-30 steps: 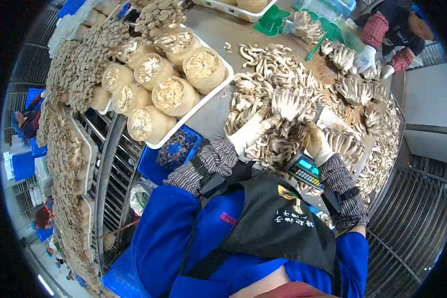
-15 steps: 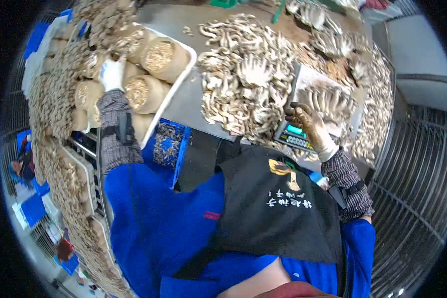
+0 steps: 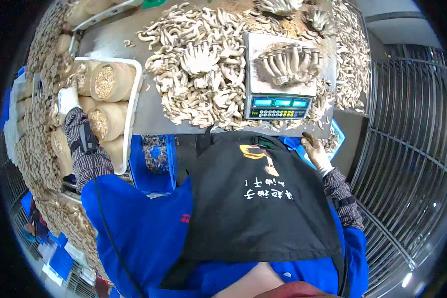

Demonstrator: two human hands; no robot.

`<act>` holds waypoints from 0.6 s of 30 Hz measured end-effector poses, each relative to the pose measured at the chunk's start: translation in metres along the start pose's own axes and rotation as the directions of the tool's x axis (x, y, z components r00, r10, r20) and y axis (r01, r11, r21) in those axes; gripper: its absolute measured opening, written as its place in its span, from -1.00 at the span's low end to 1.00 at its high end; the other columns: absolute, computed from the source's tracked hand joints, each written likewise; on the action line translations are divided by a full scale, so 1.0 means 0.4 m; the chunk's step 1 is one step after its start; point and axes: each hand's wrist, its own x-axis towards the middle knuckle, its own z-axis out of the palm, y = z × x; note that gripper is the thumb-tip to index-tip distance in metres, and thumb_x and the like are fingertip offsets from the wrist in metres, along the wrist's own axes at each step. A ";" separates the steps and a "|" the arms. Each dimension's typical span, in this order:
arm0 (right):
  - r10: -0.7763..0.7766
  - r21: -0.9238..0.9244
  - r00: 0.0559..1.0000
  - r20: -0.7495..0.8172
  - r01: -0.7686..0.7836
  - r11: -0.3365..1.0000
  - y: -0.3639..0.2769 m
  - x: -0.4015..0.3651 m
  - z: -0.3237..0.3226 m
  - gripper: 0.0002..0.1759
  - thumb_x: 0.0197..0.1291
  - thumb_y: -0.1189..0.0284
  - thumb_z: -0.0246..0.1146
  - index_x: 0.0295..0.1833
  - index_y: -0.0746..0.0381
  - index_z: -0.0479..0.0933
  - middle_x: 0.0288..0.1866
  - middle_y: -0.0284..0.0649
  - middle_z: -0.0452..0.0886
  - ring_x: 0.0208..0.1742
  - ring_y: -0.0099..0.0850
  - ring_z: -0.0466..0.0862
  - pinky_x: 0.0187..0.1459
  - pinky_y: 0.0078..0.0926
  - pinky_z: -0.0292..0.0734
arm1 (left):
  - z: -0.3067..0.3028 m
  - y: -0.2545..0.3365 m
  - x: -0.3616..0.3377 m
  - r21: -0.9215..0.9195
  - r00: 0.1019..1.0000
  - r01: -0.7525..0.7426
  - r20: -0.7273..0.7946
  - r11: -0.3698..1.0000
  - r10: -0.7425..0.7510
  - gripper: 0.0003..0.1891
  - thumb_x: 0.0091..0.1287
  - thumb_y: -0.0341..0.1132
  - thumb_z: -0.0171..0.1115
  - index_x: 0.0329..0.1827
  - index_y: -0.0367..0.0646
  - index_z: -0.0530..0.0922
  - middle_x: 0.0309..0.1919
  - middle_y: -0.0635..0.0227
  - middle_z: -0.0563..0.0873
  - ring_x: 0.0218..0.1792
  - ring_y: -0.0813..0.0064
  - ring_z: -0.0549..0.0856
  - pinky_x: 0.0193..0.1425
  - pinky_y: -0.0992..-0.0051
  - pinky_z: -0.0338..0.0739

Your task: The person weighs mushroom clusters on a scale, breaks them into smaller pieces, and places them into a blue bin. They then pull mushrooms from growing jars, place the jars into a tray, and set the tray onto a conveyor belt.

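My left hand (image 3: 68, 100), in a white glove, reaches among the cultivation bags in a white crate (image 3: 129, 107) on the left. Its fingers are largely hidden against mushrooms growing from the bags. The nearest bags (image 3: 115, 82) show pale, crumbly ends. My right hand (image 3: 316, 153), in a glove with brown-stained fingers, hovers at the table's front edge beside a blue basket (image 3: 336, 139). Its fingers are loosely apart, with nothing between them. On the digital scale (image 3: 279, 107) lies a mushroom cluster (image 3: 292, 63), caps pointing away from me.
A heap of loose mushrooms (image 3: 203, 74) covers the middle of the metal table (image 3: 109, 42). A blue bin (image 3: 153, 185) with trimmings stands below its front edge. Racks of mushrooms (image 3: 39, 124) run along the left, and a metal rack (image 3: 407, 109) stands on the right.
My right hand has moved from beside the mushroom cluster on the scale down to the table's front edge. My left hand stays at the bags. The view has shifted.
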 end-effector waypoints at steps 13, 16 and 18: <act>0.066 -0.136 0.998 0.015 -0.063 0.989 0.106 -0.016 -0.018 -0.41 0.43 0.18 0.19 0.33 0.44 0.40 0.29 0.06 0.55 0.34 -0.23 0.51 0.36 -0.36 0.35 | 0.126 -0.081 0.117 0.147 0.996 -0.087 0.022 0.985 0.085 -0.53 0.35 -0.03 0.16 -0.19 -0.37 0.74 -0.22 -0.03 0.79 -0.13 0.12 0.79 -0.04 0.21 0.65; 0.026 -0.073 1.000 0.003 -0.025 0.997 0.041 -0.023 -0.017 -0.42 0.43 0.21 0.18 0.35 0.45 0.38 0.33 0.08 0.52 0.36 -0.21 0.49 0.39 -0.33 0.32 | 0.111 -0.045 0.049 0.390 0.986 -0.152 -0.004 0.908 0.167 -0.71 0.35 -0.27 0.10 -0.23 -0.19 0.79 -0.26 0.13 0.81 -0.21 0.24 0.81 -0.14 0.25 0.67; 0.008 0.037 0.999 0.048 -0.010 0.999 0.088 0.002 -0.024 -0.36 0.43 0.21 0.20 0.41 0.45 0.31 0.39 0.12 0.44 0.40 -0.20 0.46 0.41 -0.34 0.31 | 0.040 0.023 -0.047 0.500 0.979 -0.118 -0.085 0.858 0.184 -0.74 0.33 -0.20 0.16 -0.21 -0.08 0.80 -0.25 0.15 0.81 -0.18 0.22 0.79 -0.12 0.17 0.64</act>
